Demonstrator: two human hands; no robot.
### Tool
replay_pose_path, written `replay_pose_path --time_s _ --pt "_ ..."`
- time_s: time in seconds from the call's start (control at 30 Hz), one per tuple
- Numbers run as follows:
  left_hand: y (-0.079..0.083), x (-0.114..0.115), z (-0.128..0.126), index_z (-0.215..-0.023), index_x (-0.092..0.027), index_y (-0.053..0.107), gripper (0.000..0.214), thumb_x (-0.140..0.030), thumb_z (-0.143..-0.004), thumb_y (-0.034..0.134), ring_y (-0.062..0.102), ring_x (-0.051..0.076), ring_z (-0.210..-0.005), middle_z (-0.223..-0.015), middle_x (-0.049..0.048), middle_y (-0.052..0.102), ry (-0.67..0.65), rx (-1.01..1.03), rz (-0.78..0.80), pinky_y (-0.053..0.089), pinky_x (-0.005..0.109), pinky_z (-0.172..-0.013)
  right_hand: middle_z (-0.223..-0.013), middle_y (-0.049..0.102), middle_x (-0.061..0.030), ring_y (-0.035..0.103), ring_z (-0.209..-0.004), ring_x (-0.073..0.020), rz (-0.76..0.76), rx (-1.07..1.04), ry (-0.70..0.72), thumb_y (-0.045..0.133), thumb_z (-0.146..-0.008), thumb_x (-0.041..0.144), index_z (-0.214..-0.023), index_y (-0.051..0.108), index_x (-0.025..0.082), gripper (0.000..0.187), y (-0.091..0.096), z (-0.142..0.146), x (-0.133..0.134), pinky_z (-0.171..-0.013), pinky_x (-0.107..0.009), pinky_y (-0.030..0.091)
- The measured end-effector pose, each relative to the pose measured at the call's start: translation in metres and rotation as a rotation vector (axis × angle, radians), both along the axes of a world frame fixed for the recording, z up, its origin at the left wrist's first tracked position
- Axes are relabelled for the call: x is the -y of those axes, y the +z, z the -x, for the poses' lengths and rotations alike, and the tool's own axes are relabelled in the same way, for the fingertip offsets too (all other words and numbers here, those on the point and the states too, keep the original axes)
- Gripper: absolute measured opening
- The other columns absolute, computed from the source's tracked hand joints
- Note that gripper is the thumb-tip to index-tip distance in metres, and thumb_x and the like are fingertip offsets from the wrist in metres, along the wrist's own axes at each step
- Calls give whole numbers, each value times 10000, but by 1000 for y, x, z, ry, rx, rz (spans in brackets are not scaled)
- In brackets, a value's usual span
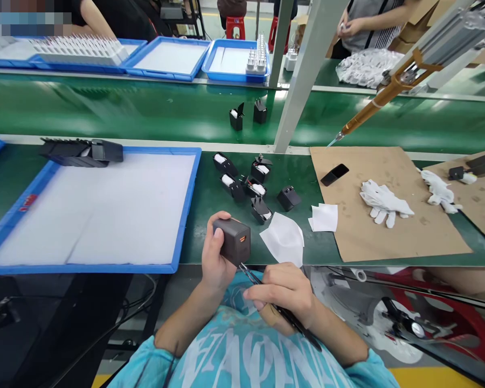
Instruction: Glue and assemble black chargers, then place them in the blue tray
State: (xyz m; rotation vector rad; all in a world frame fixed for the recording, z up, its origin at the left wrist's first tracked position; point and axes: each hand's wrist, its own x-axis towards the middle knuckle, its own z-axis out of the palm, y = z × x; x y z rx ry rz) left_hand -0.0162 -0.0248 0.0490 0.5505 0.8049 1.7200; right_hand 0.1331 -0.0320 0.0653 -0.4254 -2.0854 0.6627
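My left hand (pixel 214 258) is closed around a dark grey charger block (pixel 234 241) with an orange port, held at the near edge of the green bench. My right hand (pixel 285 293) is closed on a thin black tool (pixel 278 310) like tweezers; its tip touches the block's lower corner. Several more black charger parts (pixel 253 186) lie in a loose group just beyond my hands. A folded white cloth (pixel 283 237) rests right of the block.
A blue tray (pixel 186 210) lined with white foam lies left, black parts (pixel 83 152) at its far corner. Brown paper (pixel 388 237) on the right carries white gloves (pixel 383 202) and a phone (pixel 334 174). A hanging screwdriver (pixel 372 108) points down. Other people work across the conveyor.
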Motion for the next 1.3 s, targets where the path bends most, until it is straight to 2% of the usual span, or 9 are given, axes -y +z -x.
replay_pose_path --time_s 0.1,0.3,0.47,0.57,0.8,1.03,1.13,1.23,1.3 --pt "0 0 4 -1061 -251 585 287 -468 -874 588 564 131 -646 -810 12 600 25 -50 -18 485 232 -557 -580 494 27 439 -485 -101 -66 70 -44 468 -877 128 -922 636 182 182 0 -8 -3 -461 -247 329" --pt "1 -3 13 -1044 -239 598 319 -482 -840 631 573 138 -630 -806 18 606 71 -67 -1 475 245 -551 -597 492 21 426 -497 -92 -30 217 -482 539 -871 114 -930 664 183 155 -4 -37 -21 -492 -239 347" --pt "-1 -5 19 -1044 -235 611 303 -461 -844 636 595 145 -654 -767 16 622 19 30 64 465 234 -550 -753 606 -26 591 -677 -142 131 473 -638 485 -940 219 -1046 660 190 206 -28 -60 -41 -634 -254 449" --pt "-4 -4 32 -1027 -230 632 312 -455 -815 671 608 155 -679 -771 20 628 76 17 111 485 242 -567 -909 657 -78 626 -855 -209 124 532 -692 494 -947 297 -1122 615 179 244 -48 -76 -53 -752 -312 489" --pt "-7 2 82 -969 -222 664 320 -426 -734 738 601 163 -729 -842 19 619 343 -78 178 508 249 -568 -1149 646 -132 569 -997 -267 -48 563 -512 591 -899 334 -1196 582 178 335 -73 -75 -46 -816 -404 472" --pt "-10 21 110 -946 -239 659 254 -395 -751 705 602 166 -761 -827 13 616 477 -138 237 522 254 -587 -1109 667 -145 580 -909 -245 -38 561 -621 382 -945 100 -1126 663 171 341 -79 -47 -23 -785 -373 505" --pt "-11 26 117 -937 -224 649 276 -385 -722 713 607 169 -751 -810 12 622 543 -125 246 524 254 -570 -1027 688 -143 601 -884 -226 -73 396 -390 426 -951 133 -1041 685 162 275 -78 -6 1 -752 -351 513" --pt "-10 30 122 -924 -222 641 293 -395 -699 713 601 161 -724 -804 4 618 583 -127 235 508 242 -540 -921 702 14 604 -798 -112 -171 310 103 490 -954 182 -940 687 266 215 -73 34 16 -700 -209 502" --pt "-8 36 127 -930 -229 640 298 -407 -701 708 595 154 -713 -809 -2 612 600 -144 221 504 238 -537 -946 703 17 611 -834 -106 -181 264 143 500 -956 197 -957 678 250 186 -69 39 10 -722 -209 511"
